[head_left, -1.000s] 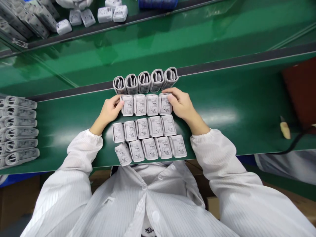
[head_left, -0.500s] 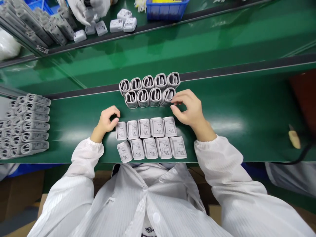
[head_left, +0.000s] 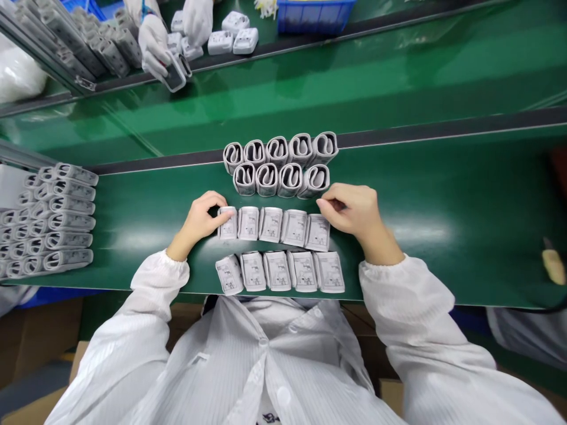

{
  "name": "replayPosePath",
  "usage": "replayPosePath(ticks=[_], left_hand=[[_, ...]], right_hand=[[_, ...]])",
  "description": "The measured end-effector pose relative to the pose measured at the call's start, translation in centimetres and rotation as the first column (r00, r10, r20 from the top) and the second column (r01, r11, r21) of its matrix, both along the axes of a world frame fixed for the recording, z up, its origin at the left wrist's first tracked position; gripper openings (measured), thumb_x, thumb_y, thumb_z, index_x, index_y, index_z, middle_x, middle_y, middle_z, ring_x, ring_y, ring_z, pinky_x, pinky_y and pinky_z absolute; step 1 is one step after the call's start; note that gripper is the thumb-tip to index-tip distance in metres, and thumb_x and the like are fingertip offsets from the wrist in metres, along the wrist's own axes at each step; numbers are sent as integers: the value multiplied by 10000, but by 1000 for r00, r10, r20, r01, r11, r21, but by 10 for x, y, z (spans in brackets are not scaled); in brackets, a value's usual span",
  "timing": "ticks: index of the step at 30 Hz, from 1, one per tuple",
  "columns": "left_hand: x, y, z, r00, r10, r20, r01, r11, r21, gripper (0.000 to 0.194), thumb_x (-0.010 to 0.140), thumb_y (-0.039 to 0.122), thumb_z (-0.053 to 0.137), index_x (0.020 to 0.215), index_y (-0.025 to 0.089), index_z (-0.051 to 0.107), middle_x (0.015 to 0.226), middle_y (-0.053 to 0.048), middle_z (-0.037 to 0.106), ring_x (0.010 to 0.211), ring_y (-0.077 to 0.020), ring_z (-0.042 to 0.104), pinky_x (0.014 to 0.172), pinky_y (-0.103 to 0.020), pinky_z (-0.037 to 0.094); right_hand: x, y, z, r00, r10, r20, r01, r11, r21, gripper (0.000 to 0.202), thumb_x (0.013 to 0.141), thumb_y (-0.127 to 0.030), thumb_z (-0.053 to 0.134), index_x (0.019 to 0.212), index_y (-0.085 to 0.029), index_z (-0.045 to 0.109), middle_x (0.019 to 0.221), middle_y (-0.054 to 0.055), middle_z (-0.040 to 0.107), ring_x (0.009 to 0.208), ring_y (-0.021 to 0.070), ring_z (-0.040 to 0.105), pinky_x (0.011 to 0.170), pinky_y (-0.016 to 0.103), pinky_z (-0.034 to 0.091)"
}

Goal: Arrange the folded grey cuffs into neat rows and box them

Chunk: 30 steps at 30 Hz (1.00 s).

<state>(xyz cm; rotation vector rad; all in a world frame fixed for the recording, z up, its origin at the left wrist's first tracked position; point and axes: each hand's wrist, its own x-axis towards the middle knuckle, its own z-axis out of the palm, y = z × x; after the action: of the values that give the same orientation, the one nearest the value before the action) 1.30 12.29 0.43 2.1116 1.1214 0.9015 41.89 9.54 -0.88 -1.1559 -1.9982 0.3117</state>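
Observation:
Folded paper leaflets with printed drawings stand in two rows before me. My left hand (head_left: 204,216) is curled at the left end of the upper row, its thumb against the end leaflet (head_left: 228,226) and its fingers behind it. At the other end, my right hand (head_left: 354,211) is closed, thumb and forefinger together just above the rightmost leaflet (head_left: 318,234); whatever is between them is hidden. The nearer row (head_left: 277,271) lies untouched by the bench edge. Beyond my hands, more leaflets (head_left: 290,179) stand with rolled ends upward in two rows.
Stacked rolled leaflets (head_left: 68,222) fill the bench's left end. Across a green divider, a co-worker's gloved hand (head_left: 155,50) holds a grey-and-white casing (head_left: 175,75) near white socket-like parts (head_left: 245,41) and a blue bin (head_left: 314,16). A yellow-handled tool (head_left: 553,265) lies far right.
My right hand has left the rolled leaflets and closed nearer the upper row. My left thumb has come onto the end leaflet. The gap between the two front rows has widened.

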Motion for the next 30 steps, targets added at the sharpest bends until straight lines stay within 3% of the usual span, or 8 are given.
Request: replayPosePath(ticks=[4,7,12,17,20,24,30], left_hand=[[4,-3,1,984,164,71,-164,986,-8,545,1162,664,534,875,237,714,966,-81,819,914,-214,754,886,-406,598],[6,-4,1,972,205,117,-201,979,-40,594,1169,702,489,869,237,707,911,-72,787,855,-207,716,840,-395,568],[11,-6,-2,953,198,230,-166,974,-152,670,1142,784,462,774,251,636,858,-69,745,813,-216,685,832,-416,571],[12,-7,-4,949,116,294,-86,990,-111,620,1082,807,578,832,257,714,905,-81,777,866,-237,722,850,-436,600],[10,-7,-5,957,29,289,-3,996,-88,524,1026,759,721,919,252,799,985,-95,833,937,-250,767,897,-445,626],[8,-7,-4,955,-5,296,35,995,-97,466,1099,660,670,1043,263,907,1086,-107,869,1030,-260,806,978,-474,640],[4,-4,-5,940,58,336,38,961,-273,312,991,590,814,1003,314,960,974,-68,822,907,-227,755,858,-428,620]], right_hand=[[0,0,4,997,77,23,-74,993,-95,328,1020,-415,684,733,-270,620,558,-32,534,489,156,475,562,362,385],[-3,1,3,999,41,33,-33,979,-203,399,999,-516,690,685,-281,618,522,-31,492,489,168,464,561,374,370],[-9,1,-2,998,-61,33,67,958,-279,411,953,-534,684,637,-290,588,496,-19,477,504,183,458,554,384,355],[-8,0,-8,983,-181,11,179,959,-219,383,945,-452,687,631,-296,535,519,-4,490,525,201,498,579,397,399],[-5,1,-10,968,-250,1,245,949,-199,420,983,-470,679,644,-297,500,543,7,492,540,219,527,607,418,424],[-3,4,-12,959,-284,-2,278,942,-188,481,1021,-545,656,653,-302,465,544,10,469,547,227,529,614,430,421],[-6,3,-10,951,-309,22,307,932,-190,547,1030,-649,604,628,-310,451,522,22,465,546,236,528,596,441,419]])
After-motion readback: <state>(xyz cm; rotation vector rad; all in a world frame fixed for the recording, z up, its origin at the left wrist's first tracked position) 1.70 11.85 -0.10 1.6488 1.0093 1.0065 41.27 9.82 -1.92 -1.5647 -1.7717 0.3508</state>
